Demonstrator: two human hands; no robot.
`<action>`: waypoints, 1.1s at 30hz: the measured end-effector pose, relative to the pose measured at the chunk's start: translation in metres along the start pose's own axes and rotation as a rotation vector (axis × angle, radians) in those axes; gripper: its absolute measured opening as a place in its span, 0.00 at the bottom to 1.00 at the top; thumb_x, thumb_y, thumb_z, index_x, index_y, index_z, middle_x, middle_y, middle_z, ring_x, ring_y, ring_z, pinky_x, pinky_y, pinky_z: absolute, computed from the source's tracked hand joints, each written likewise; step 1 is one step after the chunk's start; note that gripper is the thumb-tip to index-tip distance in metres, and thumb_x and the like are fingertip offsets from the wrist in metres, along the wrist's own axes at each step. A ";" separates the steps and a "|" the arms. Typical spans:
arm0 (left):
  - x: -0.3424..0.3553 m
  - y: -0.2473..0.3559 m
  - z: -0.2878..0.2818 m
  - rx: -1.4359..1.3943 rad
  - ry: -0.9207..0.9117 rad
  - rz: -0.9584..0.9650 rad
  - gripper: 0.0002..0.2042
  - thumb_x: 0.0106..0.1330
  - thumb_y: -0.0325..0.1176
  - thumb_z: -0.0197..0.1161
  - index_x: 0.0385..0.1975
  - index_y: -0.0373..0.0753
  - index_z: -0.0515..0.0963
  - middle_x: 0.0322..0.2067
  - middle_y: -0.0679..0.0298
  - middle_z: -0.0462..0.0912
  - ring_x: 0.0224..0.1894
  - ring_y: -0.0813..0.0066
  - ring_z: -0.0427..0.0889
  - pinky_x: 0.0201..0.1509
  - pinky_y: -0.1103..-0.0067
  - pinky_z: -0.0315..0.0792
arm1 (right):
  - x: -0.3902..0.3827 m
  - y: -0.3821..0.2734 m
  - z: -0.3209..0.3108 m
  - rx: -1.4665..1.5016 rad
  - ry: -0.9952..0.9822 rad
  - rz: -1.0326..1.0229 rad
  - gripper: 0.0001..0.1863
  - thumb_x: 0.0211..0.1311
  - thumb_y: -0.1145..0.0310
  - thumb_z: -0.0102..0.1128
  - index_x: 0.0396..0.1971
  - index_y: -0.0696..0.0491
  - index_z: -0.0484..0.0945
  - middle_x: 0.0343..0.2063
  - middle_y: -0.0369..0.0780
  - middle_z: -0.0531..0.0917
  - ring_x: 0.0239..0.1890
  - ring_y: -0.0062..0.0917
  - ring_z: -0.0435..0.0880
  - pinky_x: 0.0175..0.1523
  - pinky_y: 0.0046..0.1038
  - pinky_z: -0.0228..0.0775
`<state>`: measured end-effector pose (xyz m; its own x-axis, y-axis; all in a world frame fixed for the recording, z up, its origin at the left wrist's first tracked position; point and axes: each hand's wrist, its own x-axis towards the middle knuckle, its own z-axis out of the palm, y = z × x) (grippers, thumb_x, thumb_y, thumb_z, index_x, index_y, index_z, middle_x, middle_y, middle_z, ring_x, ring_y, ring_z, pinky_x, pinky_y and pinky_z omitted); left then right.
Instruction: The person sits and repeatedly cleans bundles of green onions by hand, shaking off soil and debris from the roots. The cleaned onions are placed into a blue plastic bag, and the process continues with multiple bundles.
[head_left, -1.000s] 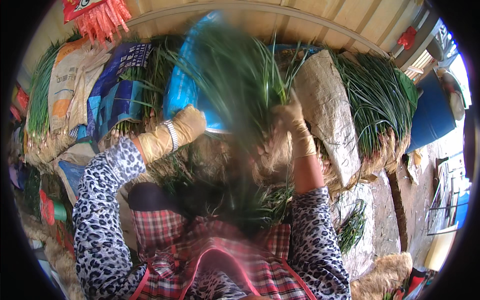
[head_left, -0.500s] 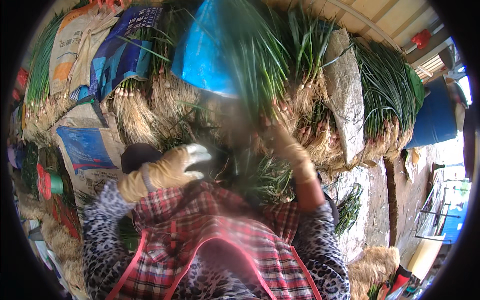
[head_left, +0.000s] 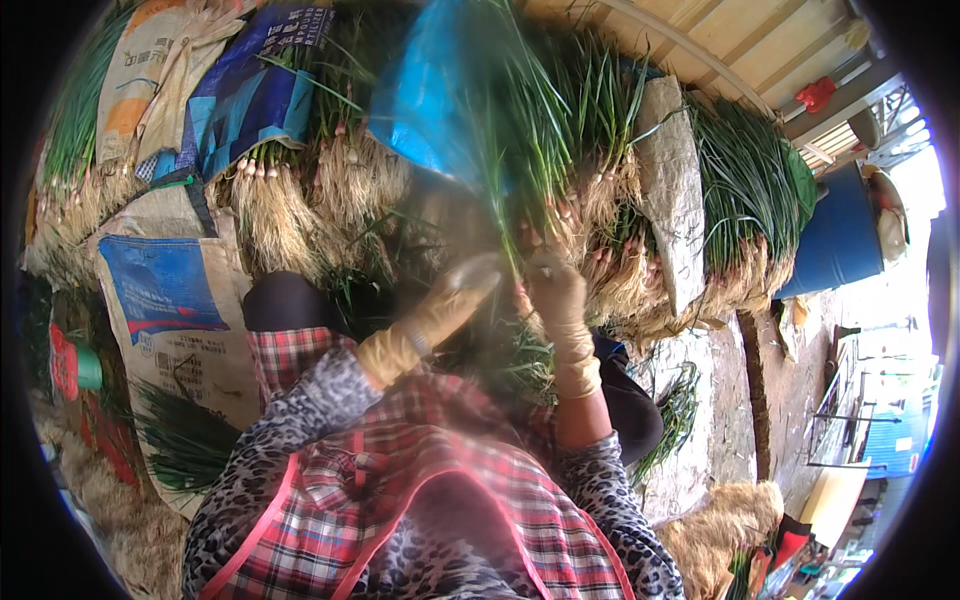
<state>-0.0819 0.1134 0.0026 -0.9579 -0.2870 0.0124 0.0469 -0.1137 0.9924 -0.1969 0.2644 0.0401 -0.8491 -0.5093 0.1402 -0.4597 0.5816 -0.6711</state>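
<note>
A slim spring onion (head_left: 507, 240) with a pinkish base stands between my gloved hands, its leaves running up and away. My right hand (head_left: 558, 300), in a tan glove, is closed at the stalk's right side, by its lower end. From the left, my left hand (head_left: 455, 298) reaches toward the same stalk with its fingers drawn together. A hazy smear in the picture blurs its fingertips, and what they pinch is hidden. Just beyond my hands lies a thick bunch of spring onions (head_left: 545, 150), roots toward me. Loose green leaves (head_left: 530, 360) lie below my hands.
Rooted bundles (head_left: 270, 215) line the far side, some under a blue-patterned sack (head_left: 250, 100) and a bright blue sheet (head_left: 425, 100). A pale sack (head_left: 670, 190) covers others. A blue barrel (head_left: 835, 235) stands at the right. A printed sack (head_left: 175, 350) lies left of my knee.
My left hand has swung right and away from me, from above my lap to beside the stalk. My right hand has shifted slightly left and toward me. A single stalk now shows between them.
</note>
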 end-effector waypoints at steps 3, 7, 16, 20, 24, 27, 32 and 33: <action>0.013 0.000 0.002 -0.065 0.010 -0.044 0.22 0.71 0.37 0.54 0.61 0.35 0.65 0.57 0.57 0.71 0.60 0.72 0.68 0.65 0.77 0.62 | -0.008 0.007 0.036 -0.023 -0.025 -0.113 0.08 0.56 0.76 0.58 0.36 0.51 0.81 0.32 0.41 0.84 0.33 0.26 0.82 0.40 0.25 0.75; 0.004 -0.010 -0.033 -0.334 0.213 -0.130 0.16 0.69 0.35 0.56 0.54 0.38 0.73 0.48 0.63 0.79 0.50 0.76 0.77 0.58 0.78 0.68 | -0.009 0.039 0.050 -0.397 -0.202 -0.124 0.11 0.57 0.73 0.58 0.41 0.55 0.81 0.38 0.43 0.84 0.41 0.30 0.84 0.44 0.27 0.76; -0.029 -0.034 -0.016 -0.299 0.194 -0.200 0.14 0.70 0.42 0.55 0.44 0.38 0.78 0.39 0.65 0.83 0.41 0.77 0.81 0.49 0.76 0.71 | -0.004 0.144 0.128 -0.216 -0.044 -0.052 0.14 0.58 0.59 0.58 0.33 0.54 0.82 0.29 0.44 0.84 0.33 0.32 0.84 0.34 0.32 0.75; -0.024 -0.020 -0.001 -0.309 0.218 -0.046 0.14 0.70 0.39 0.56 0.45 0.35 0.77 0.41 0.63 0.82 0.43 0.76 0.80 0.52 0.79 0.72 | 0.009 0.130 0.130 -0.126 -0.080 0.047 0.13 0.52 0.57 0.62 0.32 0.50 0.82 0.26 0.42 0.84 0.30 0.35 0.84 0.34 0.35 0.75; -0.021 -0.021 -0.005 -0.235 0.284 -0.109 0.15 0.70 0.39 0.55 0.47 0.35 0.77 0.44 0.64 0.82 0.49 0.73 0.77 0.59 0.77 0.68 | -0.014 0.052 0.108 0.222 -0.245 0.006 0.11 0.57 0.60 0.61 0.32 0.53 0.81 0.24 0.41 0.82 0.24 0.31 0.79 0.28 0.30 0.70; -0.015 -0.016 -0.025 0.006 0.170 -0.132 0.18 0.72 0.46 0.51 0.42 0.38 0.80 0.43 0.60 0.83 0.53 0.67 0.76 0.63 0.69 0.64 | -0.064 -0.004 0.095 0.389 -0.531 -0.181 0.14 0.59 0.60 0.62 0.36 0.57 0.80 0.29 0.43 0.82 0.29 0.29 0.78 0.34 0.30 0.72; -0.029 0.064 -0.070 -0.511 0.033 -0.098 0.28 0.71 0.57 0.42 0.52 0.37 0.72 0.34 0.56 0.84 0.19 0.78 0.80 0.20 0.85 0.73 | -0.030 0.078 0.087 -0.541 -0.070 -0.191 0.11 0.56 0.68 0.61 0.39 0.55 0.81 0.25 0.38 0.82 0.21 0.23 0.80 0.26 0.26 0.73; -0.027 0.065 -0.063 -0.609 -0.010 -0.202 0.27 0.71 0.54 0.44 0.56 0.37 0.70 0.31 0.58 0.84 0.13 0.85 0.72 0.15 0.89 0.63 | -0.015 0.116 0.094 -0.147 0.129 -0.176 0.09 0.55 0.69 0.62 0.35 0.54 0.82 0.24 0.40 0.82 0.22 0.23 0.81 0.26 0.27 0.73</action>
<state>-0.0351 0.0543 0.0593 -0.9672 -0.1944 -0.1633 0.0149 -0.6853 0.7281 -0.2127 0.2801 -0.1086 -0.7746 -0.5314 0.3431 -0.6280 0.5820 -0.5165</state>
